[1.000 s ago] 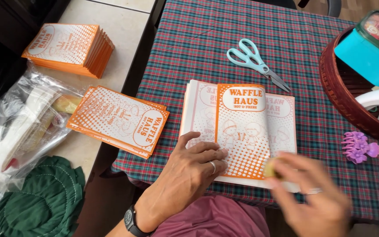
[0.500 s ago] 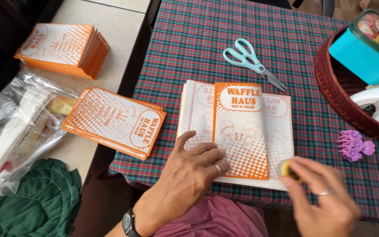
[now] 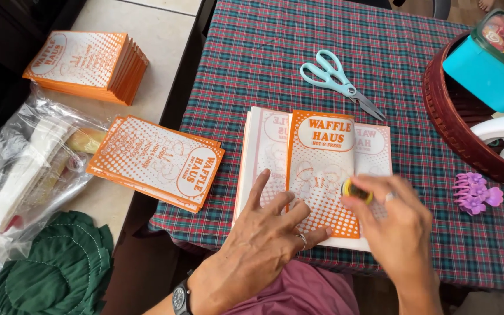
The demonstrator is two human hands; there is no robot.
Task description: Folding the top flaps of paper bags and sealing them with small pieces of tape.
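Observation:
An orange-and-white printed paper sleeve (image 3: 321,157) lies on top of a stack of paler printed sheets (image 3: 263,140) on the plaid tablecloth (image 3: 263,52). My left hand (image 3: 266,236) lies flat with fingers spread on the sleeve's lower left and on the stack. It wears a ring, and a watch is on the wrist. My right hand (image 3: 403,227) pinches a small round yellow-and-dark object (image 3: 354,190) and holds it against the right edge of the sleeve.
Teal scissors (image 3: 336,79) lie beyond the stack. A purple hair clip (image 3: 477,195) sits at the right, near a dark red basket (image 3: 443,125) holding a teal box (image 3: 485,73). At the left are two orange sleeve piles (image 3: 158,160) (image 3: 86,64), a plastic bag (image 3: 27,169) and green cloth (image 3: 53,274).
My right hand has moved up from the sleeve's lower right corner to its right edge with the small yellow object. My left hand stays pressed on the papers.

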